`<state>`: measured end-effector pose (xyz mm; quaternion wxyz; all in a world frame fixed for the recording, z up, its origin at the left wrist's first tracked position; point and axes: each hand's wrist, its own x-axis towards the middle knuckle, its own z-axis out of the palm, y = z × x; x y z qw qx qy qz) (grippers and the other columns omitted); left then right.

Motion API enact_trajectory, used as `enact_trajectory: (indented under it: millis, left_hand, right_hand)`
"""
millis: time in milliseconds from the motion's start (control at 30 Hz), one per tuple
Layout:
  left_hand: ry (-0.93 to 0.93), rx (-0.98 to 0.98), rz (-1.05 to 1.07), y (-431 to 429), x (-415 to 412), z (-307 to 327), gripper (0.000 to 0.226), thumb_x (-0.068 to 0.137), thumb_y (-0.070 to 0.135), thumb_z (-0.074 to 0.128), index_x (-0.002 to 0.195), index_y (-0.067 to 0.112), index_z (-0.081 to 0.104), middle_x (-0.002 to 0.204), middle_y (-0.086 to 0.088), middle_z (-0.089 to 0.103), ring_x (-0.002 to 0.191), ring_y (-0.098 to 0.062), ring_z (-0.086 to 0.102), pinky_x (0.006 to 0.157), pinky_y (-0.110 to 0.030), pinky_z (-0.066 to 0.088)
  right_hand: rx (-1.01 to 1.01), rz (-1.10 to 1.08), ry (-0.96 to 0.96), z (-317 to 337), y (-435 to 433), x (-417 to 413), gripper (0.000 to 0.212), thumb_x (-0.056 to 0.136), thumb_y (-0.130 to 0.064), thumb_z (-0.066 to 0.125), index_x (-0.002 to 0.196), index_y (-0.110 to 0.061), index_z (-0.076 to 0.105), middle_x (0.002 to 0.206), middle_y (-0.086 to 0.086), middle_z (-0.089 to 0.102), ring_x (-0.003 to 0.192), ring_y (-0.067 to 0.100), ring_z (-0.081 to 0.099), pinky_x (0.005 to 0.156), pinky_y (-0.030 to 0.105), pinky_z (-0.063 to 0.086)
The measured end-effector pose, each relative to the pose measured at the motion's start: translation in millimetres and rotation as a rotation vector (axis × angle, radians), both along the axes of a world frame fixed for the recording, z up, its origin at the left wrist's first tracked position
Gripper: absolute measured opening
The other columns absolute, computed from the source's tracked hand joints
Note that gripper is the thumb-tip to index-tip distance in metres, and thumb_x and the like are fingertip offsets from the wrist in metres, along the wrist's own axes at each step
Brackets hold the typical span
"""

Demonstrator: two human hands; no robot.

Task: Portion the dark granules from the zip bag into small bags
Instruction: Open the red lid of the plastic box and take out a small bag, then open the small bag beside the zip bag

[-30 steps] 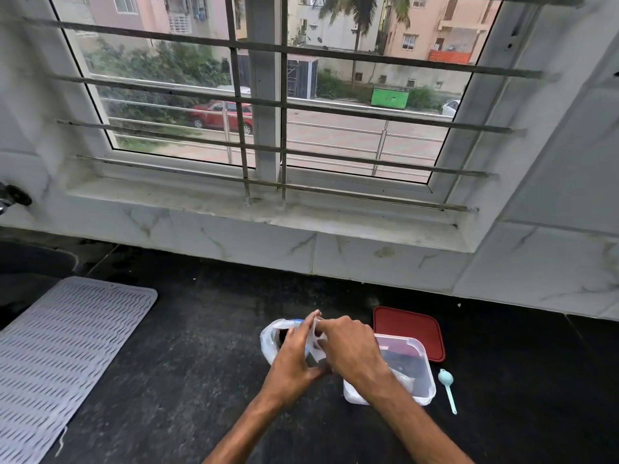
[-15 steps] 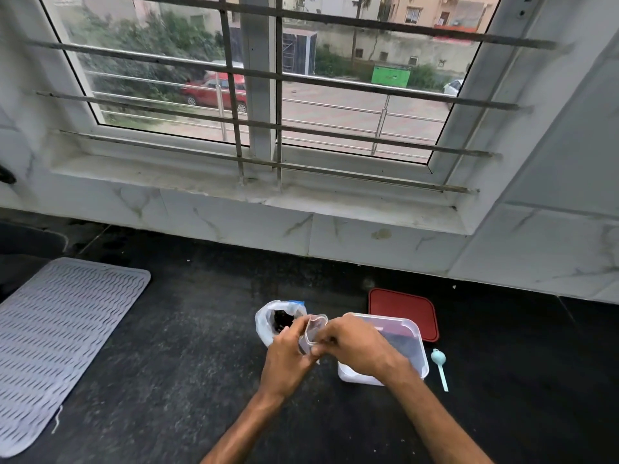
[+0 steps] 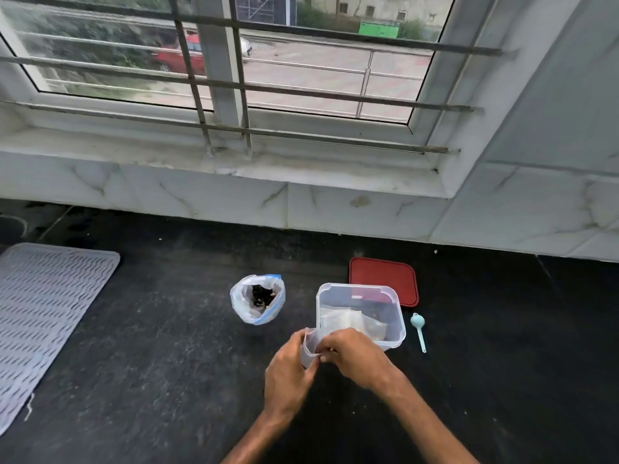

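Note:
The zip bag [image 3: 257, 299] stands open on the black counter, its blue zip rim up and dark granules visible inside. In front of it and to the right, my left hand [image 3: 288, 373] and my right hand [image 3: 355, 356] both pinch a small clear bag [image 3: 311, 343] and hold its mouth open between them. Just behind my right hand stands a clear plastic box [image 3: 360, 314] with more small bags inside. A light blue scoop [image 3: 418, 329] lies to the right of the box.
A red lid [image 3: 383, 279] lies flat behind the box. A grey ribbed mat [image 3: 43, 316] covers the counter's left side. A marble ledge and a barred window [image 3: 217, 95] run along the back wall.
My hands have drawn toward me with the small bag, away from the zip bag, which now stands uncovered. The view has tilted down.

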<state>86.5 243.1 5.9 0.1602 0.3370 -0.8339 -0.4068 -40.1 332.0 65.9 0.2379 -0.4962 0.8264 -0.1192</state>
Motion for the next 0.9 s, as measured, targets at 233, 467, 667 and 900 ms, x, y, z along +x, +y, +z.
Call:
enact_trajectory:
  millis: [233,467,667,900]
  left_hand:
    - [-0.045,0.058,-0.004,17.1,-4.3,-8.3,0.057,0.081,0.056,0.069,0.129,0.037,0.046,0.121,0.019,0.064,0.105,0.001,0.061,0.08,-0.013,0.048]
    - [-0.057,0.082,0.03,14.4,-0.1,-15.1,0.098,0.07,0.065,0.073,0.149,0.033,0.024,0.14,0.014,0.053,0.125,-0.009,0.051,0.107,-0.042,0.044]
    - [-0.034,-0.038,-0.095,0.4,1.0,1.5,0.12,0.066,0.078,0.063,0.156,0.025,0.004,0.163,0.015,0.011,0.146,-0.002,0.016,0.123,-0.044,0.005]
    - [0.079,-0.125,-0.098,-14.6,-11.6,15.6,0.101,0.078,0.077,0.054,0.155,0.025,0.015,0.162,0.011,0.018,0.149,-0.006,0.019,0.12,-0.043,0.028]
  right_hand:
    - [-0.001,0.04,0.005,-9.1,12.7,-5.8,0.042,0.087,-0.001,0.06,0.117,-0.028,0.07,0.11,0.006,0.071,0.097,0.023,0.067,0.076,0.024,0.045]
    - [-0.036,0.053,-0.067,-15.6,20.9,-14.9,0.043,0.088,-0.006,0.064,0.122,-0.032,0.068,0.102,0.0,0.076,0.093,0.016,0.07,0.081,0.026,0.052]
    - [-0.122,0.033,-0.03,-13.1,24.2,-30.5,0.044,0.092,-0.023,0.067,0.131,-0.043,0.059,0.113,0.0,0.074,0.102,0.016,0.069,0.085,0.032,0.054]
    - [-0.382,-0.281,-0.062,-3.4,52.2,-65.1,0.021,0.09,-0.035,0.069,0.111,-0.034,0.072,0.092,-0.01,0.077,0.079,0.005,0.071,0.077,0.032,0.058]
